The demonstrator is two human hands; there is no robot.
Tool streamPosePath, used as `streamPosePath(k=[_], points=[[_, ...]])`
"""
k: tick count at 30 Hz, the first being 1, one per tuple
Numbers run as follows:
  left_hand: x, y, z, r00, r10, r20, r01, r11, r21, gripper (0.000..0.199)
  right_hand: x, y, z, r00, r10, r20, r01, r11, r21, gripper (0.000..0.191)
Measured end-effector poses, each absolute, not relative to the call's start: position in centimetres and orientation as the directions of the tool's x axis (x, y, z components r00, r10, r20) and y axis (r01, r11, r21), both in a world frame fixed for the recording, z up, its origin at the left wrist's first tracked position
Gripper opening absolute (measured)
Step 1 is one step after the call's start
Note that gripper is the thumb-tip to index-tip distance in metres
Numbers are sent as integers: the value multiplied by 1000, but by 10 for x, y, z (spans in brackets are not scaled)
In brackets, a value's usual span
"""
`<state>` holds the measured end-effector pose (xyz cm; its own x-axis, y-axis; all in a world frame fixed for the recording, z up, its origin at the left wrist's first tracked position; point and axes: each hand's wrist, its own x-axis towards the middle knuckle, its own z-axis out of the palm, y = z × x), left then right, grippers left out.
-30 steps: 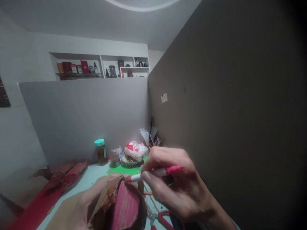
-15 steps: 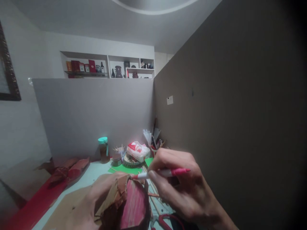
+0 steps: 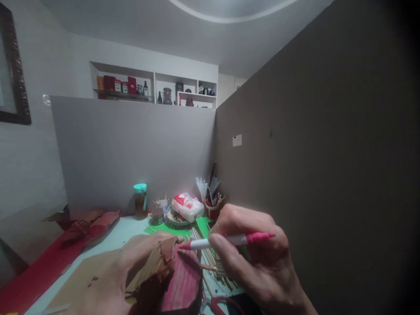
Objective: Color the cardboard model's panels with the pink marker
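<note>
Right fingers (image 3: pixel 228 254) grip a marker (image 3: pixel 239 239), left fingers (image 3: pixel 149 244) a brown block (image 3: pixel 183 278) (face streaky pink).

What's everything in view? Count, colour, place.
block: 1, pink and brown, bottom centre
pen: 1, white and pink, tip at block
tool: 1, red handles, bottom edge
sticks: several, tan, beyond block
paper: some, green, table
bottle: 1, brown, turquoise lid, table rear
jar: 1, brown, beside bottle
basket: 1, grey, beside jar
soft pack: 1, white and red, at basket
pen pot: 1, red and white, rear corner
cardboard: 1, tan, table left
table: 1, pale, below
partitions: 2, grey, rear and right
shelf items: many, mixed, back wall
frame: 1, brown, left wall
left hand: 1, holding block
right hand: 1, holding pen
</note>
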<state>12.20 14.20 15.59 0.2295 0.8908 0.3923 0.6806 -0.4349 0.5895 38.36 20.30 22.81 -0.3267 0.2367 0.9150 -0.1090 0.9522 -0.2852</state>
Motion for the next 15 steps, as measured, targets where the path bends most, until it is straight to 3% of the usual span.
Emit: streamPosePath(k=[2, 7, 12, 15], points=[[125, 141, 161, 233, 898, 373, 676, -425, 602, 49, 383, 203, 227, -320, 212, 923, -139, 954, -267, 25], [121, 145, 157, 254, 879, 404, 677, -460, 575, 66, 382, 204, 225, -309, 186, 933, -111, 967, -230, 28], [119, 145, 156, 253, 870, 424, 696, -468, 545, 67, 382, 203, 225, -301, 184, 936, -137, 963, -233, 28], [125, 144, 164, 271, 850, 451, 698, -496, 516, 48, 382, 203, 227, -294, 188, 937, -120, 965, -231, 29]])
